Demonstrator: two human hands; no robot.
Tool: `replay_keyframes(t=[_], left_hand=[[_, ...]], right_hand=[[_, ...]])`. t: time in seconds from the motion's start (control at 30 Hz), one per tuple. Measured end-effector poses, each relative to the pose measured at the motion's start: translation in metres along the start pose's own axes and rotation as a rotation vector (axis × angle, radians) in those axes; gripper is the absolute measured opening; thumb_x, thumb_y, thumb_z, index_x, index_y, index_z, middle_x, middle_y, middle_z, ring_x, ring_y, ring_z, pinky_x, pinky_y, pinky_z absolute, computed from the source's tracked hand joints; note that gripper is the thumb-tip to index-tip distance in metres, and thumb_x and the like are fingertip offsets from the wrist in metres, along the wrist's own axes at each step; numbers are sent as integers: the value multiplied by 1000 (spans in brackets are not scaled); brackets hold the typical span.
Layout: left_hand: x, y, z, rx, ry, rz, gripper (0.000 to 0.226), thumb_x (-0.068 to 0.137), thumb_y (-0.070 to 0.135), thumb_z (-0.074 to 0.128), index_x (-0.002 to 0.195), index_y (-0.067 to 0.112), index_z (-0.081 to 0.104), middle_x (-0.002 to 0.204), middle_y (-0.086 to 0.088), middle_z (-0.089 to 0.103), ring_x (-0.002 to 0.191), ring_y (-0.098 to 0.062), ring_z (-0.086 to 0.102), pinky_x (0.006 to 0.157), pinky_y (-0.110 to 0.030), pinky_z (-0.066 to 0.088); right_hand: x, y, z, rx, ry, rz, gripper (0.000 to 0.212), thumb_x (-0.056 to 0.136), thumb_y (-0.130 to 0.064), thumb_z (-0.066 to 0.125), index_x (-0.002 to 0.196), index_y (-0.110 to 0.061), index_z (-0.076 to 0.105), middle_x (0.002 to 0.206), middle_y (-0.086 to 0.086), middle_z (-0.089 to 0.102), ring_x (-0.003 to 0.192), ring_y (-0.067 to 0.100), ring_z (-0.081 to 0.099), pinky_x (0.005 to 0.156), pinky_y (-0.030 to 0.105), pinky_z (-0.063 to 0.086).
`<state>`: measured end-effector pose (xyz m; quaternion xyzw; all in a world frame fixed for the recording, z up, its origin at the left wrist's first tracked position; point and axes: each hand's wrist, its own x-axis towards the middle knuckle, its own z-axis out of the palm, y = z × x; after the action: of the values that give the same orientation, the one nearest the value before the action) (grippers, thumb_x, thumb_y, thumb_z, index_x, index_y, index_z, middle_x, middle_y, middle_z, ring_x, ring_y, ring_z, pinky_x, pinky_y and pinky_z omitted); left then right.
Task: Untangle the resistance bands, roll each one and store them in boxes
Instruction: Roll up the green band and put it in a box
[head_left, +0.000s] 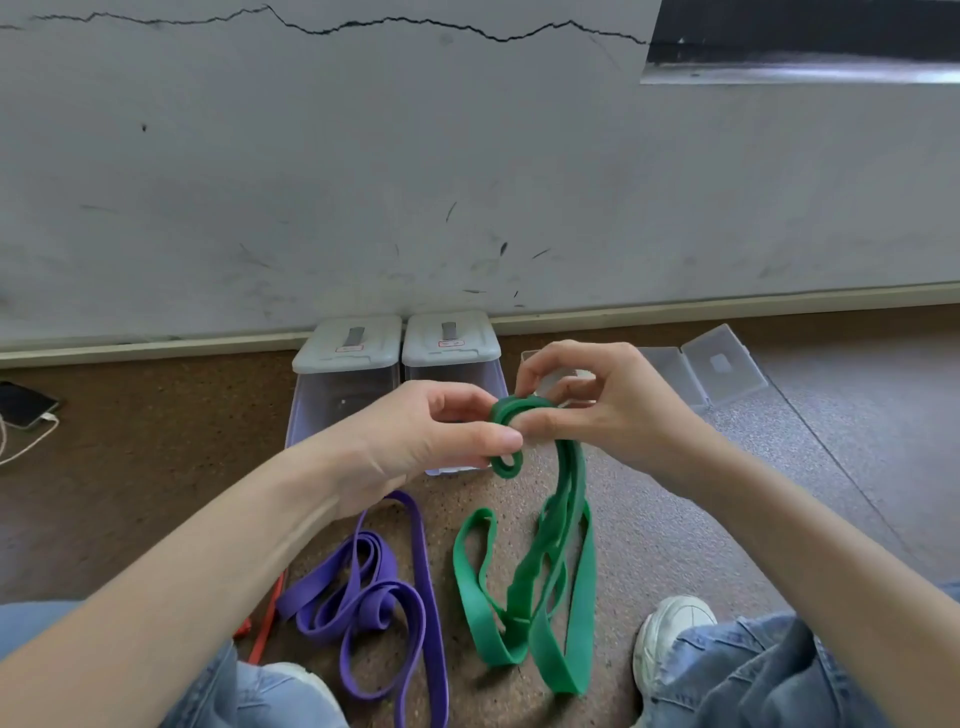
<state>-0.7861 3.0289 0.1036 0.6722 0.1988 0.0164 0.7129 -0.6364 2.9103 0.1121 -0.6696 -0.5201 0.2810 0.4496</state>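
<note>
The fingers (493, 441) of the left hand (415, 436) pinch a small coil at the end of the green band (524, 582), and the fingers (535, 371) of the right hand (608, 405) curl around the same coil from the other side. The coil is in the air, in front of two closed boxes (400, 358) standing side by side at the wall. The rest of the green band hangs down from the coil and lies in loose loops on the floor (156, 441). Just left of these loops lies a purple band (395, 597), also loose, and left of it a red band (267, 618). Right of the closed boxes, an open box (701, 369) lies behind the right hand.
</note>
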Motion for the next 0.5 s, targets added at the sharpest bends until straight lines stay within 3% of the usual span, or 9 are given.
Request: replay_keyframes(t=[0.13, 0.27, 0.37, 0.43, 0.5], left_hand=[[0, 0, -8, -137, 102, 22, 30, 60, 18, 72, 90, 13, 69, 88, -1, 74, 82, -8, 70, 68, -12, 51], [2, 2, -7, -304, 169, 82, 38, 61, 17, 72, 97, 8, 63, 86, 1, 74, 81, -6, 69, 67, -11, 51], [3, -2, -6, -373, 208, 97, 36, 63, 15, 70, 98, 9, 63, 87, 2, 73, 83, -5, 69, 68, -11, 51], [1, -4, -8, -302, 177, 67, 33, 65, 10, 72, 98, 11, 63, 88, 2, 73, 84, -7, 69, 70, -12, 52], [2, -7, -10, 44, 140, 24, 34, 70, 5, 76, 100, 13, 63, 95, 1, 72, 85, -10, 69, 69, -13, 52]], right_hand=[[-4, 5, -4, 237, -134, 75, 35, 64, -33, 71, 95, -18, 66, 95, 8, 66, 80, 16, 66, 77, 32, 55], [-4, 6, 20, 246, 31, -2, 40, 65, -28, 74, 99, -20, 56, 96, 0, 62, 78, 21, 68, 74, 34, 58], [-4, 7, 24, 299, 137, -57, 32, 69, -20, 75, 99, -19, 63, 90, -1, 68, 80, 20, 70, 72, 27, 56], [-4, 7, 19, 217, 139, -102, 29, 73, -8, 77, 99, -16, 68, 92, -1, 71, 83, 14, 70, 75, 24, 55], [-5, 9, 16, -112, 42, -160, 28, 75, -8, 74, 101, -19, 71, 95, -2, 70, 84, 10, 66, 77, 21, 54]])
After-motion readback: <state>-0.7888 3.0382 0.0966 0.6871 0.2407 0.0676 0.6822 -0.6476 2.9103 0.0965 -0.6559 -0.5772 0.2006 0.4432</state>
